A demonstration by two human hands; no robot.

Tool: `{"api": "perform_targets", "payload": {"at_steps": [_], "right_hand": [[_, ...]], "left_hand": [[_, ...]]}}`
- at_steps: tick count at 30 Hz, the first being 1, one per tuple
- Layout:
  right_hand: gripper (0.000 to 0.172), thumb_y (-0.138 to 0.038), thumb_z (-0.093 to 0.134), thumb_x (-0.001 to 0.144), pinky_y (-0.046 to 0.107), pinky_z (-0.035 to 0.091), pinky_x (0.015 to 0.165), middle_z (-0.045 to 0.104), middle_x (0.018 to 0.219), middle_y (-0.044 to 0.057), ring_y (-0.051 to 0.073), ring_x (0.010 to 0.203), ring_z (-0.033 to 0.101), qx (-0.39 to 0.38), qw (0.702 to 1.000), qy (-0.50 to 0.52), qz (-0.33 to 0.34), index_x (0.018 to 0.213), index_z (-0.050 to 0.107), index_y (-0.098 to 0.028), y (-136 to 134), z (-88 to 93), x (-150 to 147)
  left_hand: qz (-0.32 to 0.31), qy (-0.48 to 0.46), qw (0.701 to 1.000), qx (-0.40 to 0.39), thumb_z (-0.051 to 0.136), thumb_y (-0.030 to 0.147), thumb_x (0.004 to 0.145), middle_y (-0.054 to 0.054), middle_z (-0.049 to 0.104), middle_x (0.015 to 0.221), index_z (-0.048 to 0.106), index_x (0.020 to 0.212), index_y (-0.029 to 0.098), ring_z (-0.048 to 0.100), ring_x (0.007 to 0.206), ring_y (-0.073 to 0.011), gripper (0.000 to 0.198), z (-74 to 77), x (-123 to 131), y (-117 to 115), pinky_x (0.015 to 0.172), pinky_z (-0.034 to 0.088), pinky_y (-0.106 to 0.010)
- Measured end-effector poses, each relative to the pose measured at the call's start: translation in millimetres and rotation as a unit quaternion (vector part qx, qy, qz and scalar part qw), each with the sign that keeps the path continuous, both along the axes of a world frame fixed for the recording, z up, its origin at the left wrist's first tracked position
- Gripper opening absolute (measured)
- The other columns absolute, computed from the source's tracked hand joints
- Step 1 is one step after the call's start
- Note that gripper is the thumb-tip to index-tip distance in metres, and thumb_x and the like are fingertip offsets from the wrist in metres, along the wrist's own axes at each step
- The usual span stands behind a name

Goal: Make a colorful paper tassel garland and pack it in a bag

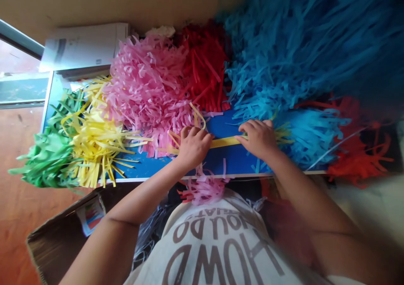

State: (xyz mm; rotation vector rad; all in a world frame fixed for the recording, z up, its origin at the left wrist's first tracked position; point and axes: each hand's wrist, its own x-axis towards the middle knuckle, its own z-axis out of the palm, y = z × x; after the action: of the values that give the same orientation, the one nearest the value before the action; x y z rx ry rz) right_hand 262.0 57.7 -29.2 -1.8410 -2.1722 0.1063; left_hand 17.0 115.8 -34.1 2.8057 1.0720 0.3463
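Observation:
A yellow fringed strip [225, 142], seemingly paper or thin plastic, stretches flat between my two hands over the blue tabletop [227, 163]. My left hand [195, 145] is closed on its left part, with loose yellow fringe sticking out beyond the fingers. My right hand [259, 138] pinches the other part between thumb and fingers, and more yellow fringe shows past it. Pink fringe [154, 83] lies just beyond and left of my left hand. Light blue fringe [312, 138] lies close to the right of my right hand.
Red fringe [206, 66] is heaped behind, beside a tall blue pile [299, 37]. Yellow [97, 138] and green [47, 154] fringe hang over the table's left end. Papers [85, 45] are stacked at the back left. A cardboard box [59, 234] stands below the front edge.

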Motion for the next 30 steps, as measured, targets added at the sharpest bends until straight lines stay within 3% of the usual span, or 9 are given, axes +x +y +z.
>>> {"api": "perform_targets", "payload": {"at_steps": [3,5,7,11,16,20,22,26,30], "right_hand": [[0.015,-0.026,0.058,0.096,0.041,0.025,0.085,0.074,0.099,0.006,0.023,0.095,0.057,0.025,0.994,-0.028,0.098,0.089,0.07,-0.021,-7.2,12.9,-11.4],[0.021,-0.024,0.054,0.098,0.041,0.024,0.084,0.075,0.094,0.006,0.021,0.09,0.056,0.015,0.987,-0.039,0.154,0.086,0.071,-0.02,-9.0,13.4,-16.4],[0.026,-0.022,0.051,0.099,0.041,0.024,0.082,0.075,0.089,0.005,0.019,0.084,0.056,0.012,0.985,-0.047,0.168,0.083,0.071,-0.02,-7.7,8.7,-16.8],[0.023,-0.023,0.056,0.096,0.04,0.024,0.081,0.075,0.087,0.003,0.018,0.081,0.057,0.02,0.989,-0.018,0.144,0.08,0.072,-0.02,-1.8,1.6,-12.0],[0.013,-0.027,0.064,0.092,0.042,0.025,0.083,0.074,0.093,0.005,0.022,0.089,0.057,0.032,0.993,-0.03,0.108,0.087,0.072,-0.019,-4.2,8.6,-24.9],[0.022,-0.017,0.053,0.098,0.04,0.027,0.083,0.074,0.089,0.005,0.021,0.09,0.056,0.059,0.989,-0.072,0.118,0.085,0.071,-0.02,-15.4,4.1,-32.4],[0.028,-0.014,0.049,0.099,0.039,0.027,0.083,0.074,0.086,0.002,0.019,0.088,0.056,0.064,0.991,-0.051,0.107,0.084,0.071,-0.022,-22.9,-2.7,-23.8],[0.02,-0.024,0.061,0.096,0.038,0.03,0.082,0.075,0.087,0.001,0.019,0.089,0.059,0.06,0.995,0.038,0.068,0.083,0.076,-0.026,-34.1,-16.6,6.6],[0.017,-0.028,0.071,0.088,0.036,0.038,0.08,0.072,0.082,0.003,0.019,0.083,0.06,0.038,0.988,0.138,0.052,0.072,0.074,-0.023,-32.7,-24.3,23.5]], "left_hand": [[-0.104,-0.002,0.994,0.017,0.056,0.023,0.096,-0.004,0.074,0.099,0.074,0.099,0.03,0.059,0.103,-0.0267,0.02,3.7,-0.4,5.3,0.1,0.036,-0.053],[-0.141,0.012,0.989,0.028,0.055,0.021,0.096,-0.004,0.074,0.094,0.075,0.093,0.028,0.059,0.101,-0.026,0.021,7.6,1.8,6.7,0.104,0.035,-0.054],[-0.148,0.022,0.988,0.049,0.054,0.021,0.094,-0.005,0.073,0.088,0.075,0.088,0.024,0.06,0.099,-0.0265,0.021,11.2,6.0,4.6,0.106,0.034,-0.055],[-0.124,0.02,0.988,0.086,0.056,0.026,0.091,-0.008,0.07,0.08,0.072,0.084,0.018,0.061,0.097,-0.0293,0.019,12.5,15.6,-5.3,0.111,0.031,-0.059],[-0.087,0.017,0.99,0.112,0.054,0.018,0.092,-0.006,0.069,0.075,0.07,0.082,0.019,0.063,0.093,-0.0267,0.019,4.6,17.8,-10.5,0.114,0.027,-0.059],[-0.08,-0.009,0.99,0.112,0.051,0.018,0.098,-0.003,0.071,0.076,0.071,0.085,0.022,0.064,0.096,-0.0238,0.024,-2.1,6.8,-13.3,0.111,0.03,-0.054],[-0.079,-0.021,0.992,0.095,0.054,0.02,0.098,-0.002,0.073,0.081,0.073,0.089,0.024,0.064,0.098,-0.0236,0.021,-4.9,-2.2,-14.5,0.106,0.033,-0.052],[-0.07,-0.047,0.994,0.069,0.06,0.025,0.097,-0.001,0.076,0.091,0.076,0.096,0.029,0.064,0.098,-0.0226,0.016,-10.1,-19.6,-13.1,0.099,0.034,-0.047],[-0.047,-0.081,0.994,0.054,0.063,0.03,0.096,0.0,0.077,0.089,0.078,0.092,0.032,0.063,0.092,-0.0215,0.016,-13.0,-26.1,-8.7,0.096,0.034,-0.046]]}}
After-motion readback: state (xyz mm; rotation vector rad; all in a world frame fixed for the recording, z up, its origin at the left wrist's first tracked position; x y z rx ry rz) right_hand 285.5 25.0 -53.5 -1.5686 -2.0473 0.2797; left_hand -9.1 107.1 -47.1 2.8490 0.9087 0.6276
